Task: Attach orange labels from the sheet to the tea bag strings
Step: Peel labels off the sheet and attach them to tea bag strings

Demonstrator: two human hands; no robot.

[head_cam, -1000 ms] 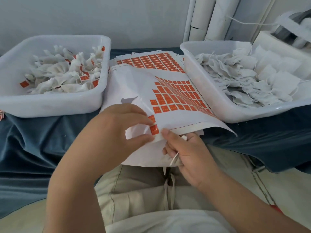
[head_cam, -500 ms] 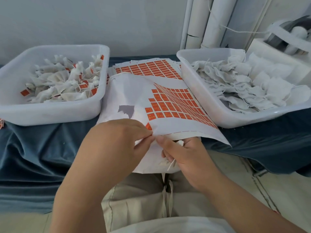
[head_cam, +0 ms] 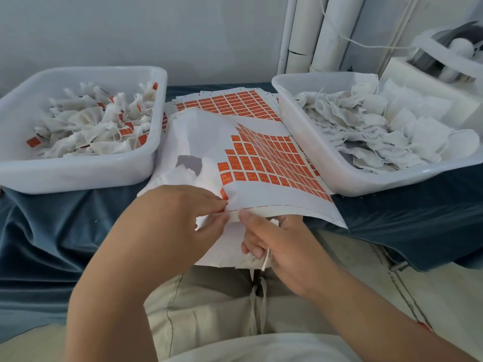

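A white label sheet [head_cam: 209, 142] with a grid of orange labels [head_cam: 264, 163] lies between two tubs, its near edge hanging over my lap. My left hand [head_cam: 172, 220] pinches an orange label [head_cam: 224, 195] at the sheet's near edge. My right hand [head_cam: 277, 246] meets it there with its thumb, while its curled fingers hold a white tea bag [head_cam: 248, 261] and its string [head_cam: 266, 258] under the sheet. Most of the tea bag is hidden by the hand and the sheet.
A white tub [head_cam: 78, 176] at left holds tea bags with orange labels on them. A white tub [head_cam: 324, 168] at right holds plain tea bags. Another full label sheet [head_cam: 224, 100] lies behind. Dark blue cloth [head_cam: 52, 231] covers the table.
Both hands stayed at the sheet's near edge. The left thumb and finger closed on the orange label and the right thumb moved up against them.
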